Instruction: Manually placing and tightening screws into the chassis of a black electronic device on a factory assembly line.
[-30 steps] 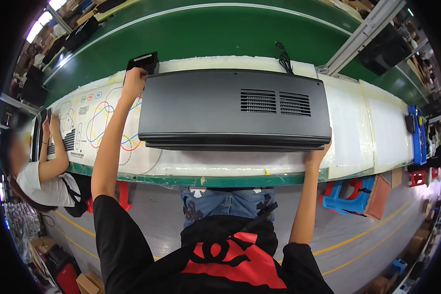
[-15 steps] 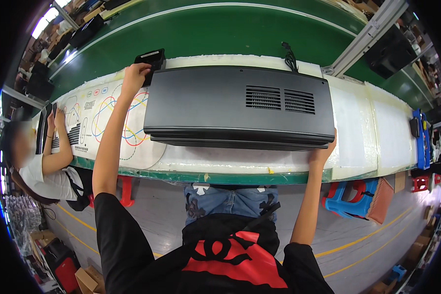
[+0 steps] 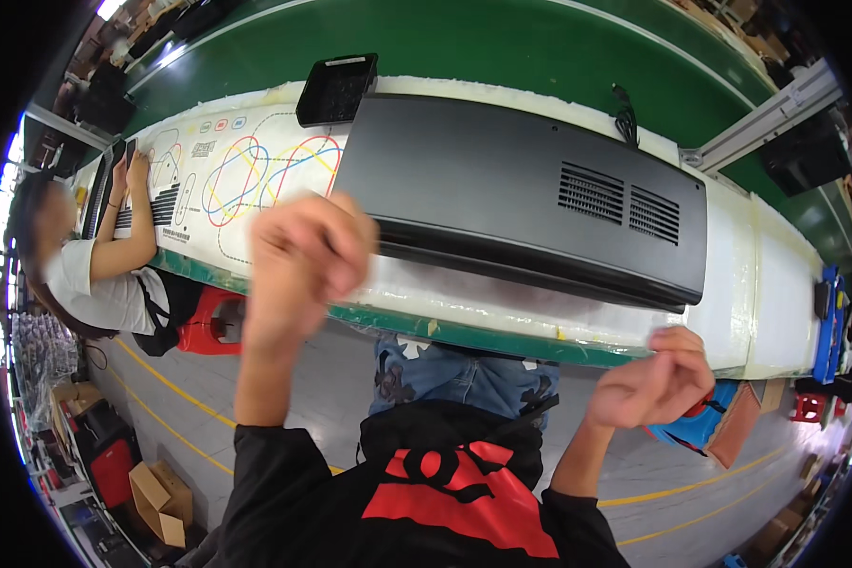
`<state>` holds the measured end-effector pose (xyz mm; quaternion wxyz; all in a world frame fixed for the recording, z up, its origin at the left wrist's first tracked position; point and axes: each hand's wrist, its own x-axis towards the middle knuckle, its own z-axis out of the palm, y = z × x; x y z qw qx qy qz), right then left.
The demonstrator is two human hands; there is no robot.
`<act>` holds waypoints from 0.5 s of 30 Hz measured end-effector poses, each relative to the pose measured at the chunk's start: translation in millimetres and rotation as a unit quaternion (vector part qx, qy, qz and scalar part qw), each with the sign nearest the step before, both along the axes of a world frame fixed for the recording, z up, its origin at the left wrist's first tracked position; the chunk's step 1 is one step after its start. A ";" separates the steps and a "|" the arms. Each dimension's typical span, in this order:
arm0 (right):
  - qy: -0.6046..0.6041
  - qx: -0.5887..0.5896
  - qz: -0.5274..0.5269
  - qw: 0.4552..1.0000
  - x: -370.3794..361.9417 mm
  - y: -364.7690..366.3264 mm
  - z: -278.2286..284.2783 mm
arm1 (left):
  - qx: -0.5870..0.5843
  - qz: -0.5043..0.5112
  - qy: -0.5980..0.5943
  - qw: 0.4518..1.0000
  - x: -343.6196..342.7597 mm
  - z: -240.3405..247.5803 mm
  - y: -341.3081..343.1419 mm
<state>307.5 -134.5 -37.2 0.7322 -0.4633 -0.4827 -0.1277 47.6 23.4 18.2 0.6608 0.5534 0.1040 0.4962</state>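
Observation:
A large black rear panel with two vent grilles lies flat on the white padded bench. My left hand is lifted off it, close to the camera and blurred, fingers curled with nothing in them. My right hand hangs in front of the bench's green front edge, below the panel's right corner, fingers curled in and holding nothing. Neither hand touches the panel. A small black tray sits at the panel's far left corner.
A coiled black cable lies behind the panel. A printed mat with coloured loops covers the bench to the left, where a seated co-worker has both hands on another dark item. Red stool, blue stool, cardboard boxes on the floor.
Both my hands have left the panel: the left came back from the far left corner toward the camera, the right dropped away from the near right edge. The view shifted and the panel now sits further right.

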 end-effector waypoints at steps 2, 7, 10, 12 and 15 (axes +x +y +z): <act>-0.078 -0.062 0.142 0.985 -29.8 17.3 20.7 | -0.063 -0.080 -0.023 0.994 19.6 -12.6 -26.5; -0.095 -0.125 0.275 0.949 -54.4 37.1 45.9 | -0.090 -0.115 0.030 0.989 43.5 -34.1 -44.6; -0.112 -0.148 0.261 0.948 -53.6 34.8 45.7 | -0.080 -0.135 0.036 0.987 49.7 -34.1 -48.6; -0.117 -0.151 0.253 0.948 -52.9 32.0 45.9 | -0.081 -0.139 0.073 0.984 51.9 -32.7 -49.1; -0.124 -0.152 0.235 0.952 -51.1 29.7 44.8 | -0.093 -0.146 0.087 0.981 51.5 -32.3 -48.7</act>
